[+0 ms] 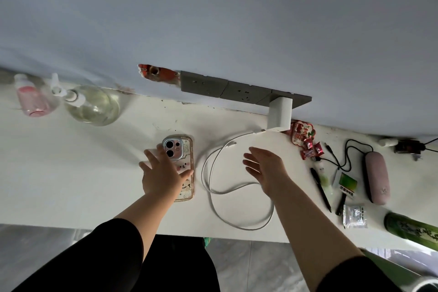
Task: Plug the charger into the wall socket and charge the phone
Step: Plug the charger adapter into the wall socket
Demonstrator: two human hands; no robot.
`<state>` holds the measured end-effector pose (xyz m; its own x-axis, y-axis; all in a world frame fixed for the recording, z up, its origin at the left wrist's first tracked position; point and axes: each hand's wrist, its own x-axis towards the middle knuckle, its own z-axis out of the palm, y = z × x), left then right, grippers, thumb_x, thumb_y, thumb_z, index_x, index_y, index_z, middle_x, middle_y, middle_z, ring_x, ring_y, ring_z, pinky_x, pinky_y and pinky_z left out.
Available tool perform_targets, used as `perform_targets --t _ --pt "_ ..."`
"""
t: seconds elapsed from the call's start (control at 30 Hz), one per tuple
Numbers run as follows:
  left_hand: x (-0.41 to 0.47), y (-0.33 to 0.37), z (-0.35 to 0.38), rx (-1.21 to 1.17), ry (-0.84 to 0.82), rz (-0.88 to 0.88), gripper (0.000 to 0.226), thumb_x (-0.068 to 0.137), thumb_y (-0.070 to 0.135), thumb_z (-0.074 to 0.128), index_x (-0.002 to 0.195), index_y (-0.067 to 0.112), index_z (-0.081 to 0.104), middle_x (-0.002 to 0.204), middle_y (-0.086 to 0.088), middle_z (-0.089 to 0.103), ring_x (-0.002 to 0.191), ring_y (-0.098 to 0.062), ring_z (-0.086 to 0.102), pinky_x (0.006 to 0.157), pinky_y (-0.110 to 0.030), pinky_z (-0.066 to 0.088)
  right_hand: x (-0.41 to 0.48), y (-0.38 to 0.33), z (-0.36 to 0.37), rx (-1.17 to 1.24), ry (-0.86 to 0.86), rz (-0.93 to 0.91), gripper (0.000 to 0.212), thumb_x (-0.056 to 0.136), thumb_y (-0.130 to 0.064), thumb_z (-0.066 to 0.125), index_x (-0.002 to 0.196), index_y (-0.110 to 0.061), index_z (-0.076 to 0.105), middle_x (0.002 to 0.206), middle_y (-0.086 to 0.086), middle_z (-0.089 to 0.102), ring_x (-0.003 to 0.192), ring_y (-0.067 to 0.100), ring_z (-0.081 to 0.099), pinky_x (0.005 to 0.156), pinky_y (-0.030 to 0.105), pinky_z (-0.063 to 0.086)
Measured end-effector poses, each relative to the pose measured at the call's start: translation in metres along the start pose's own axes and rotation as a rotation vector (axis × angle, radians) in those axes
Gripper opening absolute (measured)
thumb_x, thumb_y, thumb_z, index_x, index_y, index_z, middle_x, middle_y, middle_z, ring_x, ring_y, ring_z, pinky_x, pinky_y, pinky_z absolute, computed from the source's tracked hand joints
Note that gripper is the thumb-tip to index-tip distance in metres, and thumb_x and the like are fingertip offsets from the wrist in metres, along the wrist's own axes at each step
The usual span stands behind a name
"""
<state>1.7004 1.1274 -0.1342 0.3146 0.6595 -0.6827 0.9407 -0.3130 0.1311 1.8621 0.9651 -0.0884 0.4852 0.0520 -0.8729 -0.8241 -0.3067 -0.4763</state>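
- Black sleeves (113, 251), nearest the viewer, cover both upper arms; the forearms reach out bare over the white counter (71, 173).
- Left hand (163, 173): fingers spread and flat, palm down, lying on the phone (181, 147); no grasp is closed around it.
- Phone: lies camera side up in a clear cartoon-print case on the counter, left of the cable loop.
- Right hand (265, 168): open, fingers extended and slightly apart, holding nothing, above the counter at the right edge of the cable loop.
- Charging cable (237, 189): white, in loose loops between the hands; its free plug (233, 142) lies apart from the phone.
- Charger (279, 114): white block seated in the rightmost of the grey wall sockets (227, 89), cable attached.
- Left far: pink bottle (33, 99) and clear pump bottle (92, 106).
- Right: sweets (308, 147), black pen (321, 189), pink case (376, 178), green bottle (412, 230).
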Motion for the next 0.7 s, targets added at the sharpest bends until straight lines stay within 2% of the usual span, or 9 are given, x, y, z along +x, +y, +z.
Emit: perform_targets --t 0.07,0.13,0.2,0.27,0.37,0.57,0.7 --pt "-0.001 0.003 0.003 -0.017 -0.001 -0.013 0.12 0.069 0.066 0.066 0.152 0.014 -0.003 0.158 -0.018 0.0 0.141 -0.046 0.013 0.106 -0.05 0.039 0.012 0.008 0.02 -0.176 0.049 -0.046 0.015 0.085 -0.023 0.069 0.093 -0.011 0.065 0.086 0.009 0.067 0.07 0.02 0.064 0.066 0.028 0.052" --pt "-0.001 0.006 0.006 -0.015 -0.009 -0.03 0.123 0.07 0.068 0.064 0.151 0.011 -0.008 0.159 -0.02 -0.005 0.143 -0.048 0.006 0.113 -0.049 0.031 0.023 0.015 0.042 -0.393 0.096 -0.097 0.034 0.077 -0.037 0.076 0.095 -0.011 0.063 0.083 0.009 0.066 0.071 0.023 0.062 0.066 0.034 0.051" --pt "-0.001 0.009 0.01 0.006 -0.011 -0.031 0.126 0.07 0.07 0.061 0.15 0.007 -0.013 0.158 -0.023 -0.009 0.144 -0.047 0.0 0.118 -0.047 0.018 0.029 0.026 0.058 -0.635 0.155 -0.171 0.049 0.07 -0.046 0.078 0.098 -0.011 0.058 0.085 0.007 0.064 0.075 0.025 0.058 0.064 0.032 0.047" --pt "0.0 0.01 0.013 0.023 -0.011 -0.024 0.129 0.07 0.073 0.059 0.15 0.004 -0.015 0.157 -0.026 -0.012 0.145 -0.045 -0.004 0.119 -0.046 0.01 0.032 0.036 0.066 -0.772 0.22 -0.26 0.039 0.073 -0.042 0.075 0.091 -0.012 0.057 0.084 0.004 0.061 0.077 0.024 0.054 0.064 0.029 0.038" --pt "0.0 0.01 0.015 -0.047 -0.015 -0.052 0.13 0.069 0.07 0.063 0.15 0.007 -0.016 0.158 -0.023 -0.014 0.144 -0.048 -0.007 0.118 -0.047 0.015 0.03 0.043 0.062 -0.787 0.25 -0.303 0.014 0.084 -0.024 0.062 0.081 -0.01 0.062 0.078 0.008 0.067 0.079 0.029 0.06 0.064 0.027 0.037" --pt "-0.003 0.011 0.013 -0.059 -0.026 -0.045 0.129 0.069 0.069 0.063 0.149 0.007 -0.018 0.158 -0.022 -0.016 0.143 -0.049 -0.008 0.118 -0.048 0.015 0.007 0.069 0.038 -0.856 0.047 -0.206 0.008 0.08 -0.021 0.068 0.083 -0.015 0.064 0.079 0.004 0.07 0.077 0.022 0.062 0.057 0.024 0.038" --pt "-0.001 0.011 0.013 -0.098 -0.038 -0.054 0.129 0.069 0.067 0.065 0.149 0.01 -0.019 0.158 -0.019 -0.018 0.144 -0.048 -0.011 0.117 -0.051 0.024 0.009 0.067 0.025 -0.913 -0.019 -0.181 0.02 0.078 -0.03 0.073 0.088 -0.016 0.065 0.077 -0.002 0.066 0.075 0.018 0.061 0.066 0.026 0.044"
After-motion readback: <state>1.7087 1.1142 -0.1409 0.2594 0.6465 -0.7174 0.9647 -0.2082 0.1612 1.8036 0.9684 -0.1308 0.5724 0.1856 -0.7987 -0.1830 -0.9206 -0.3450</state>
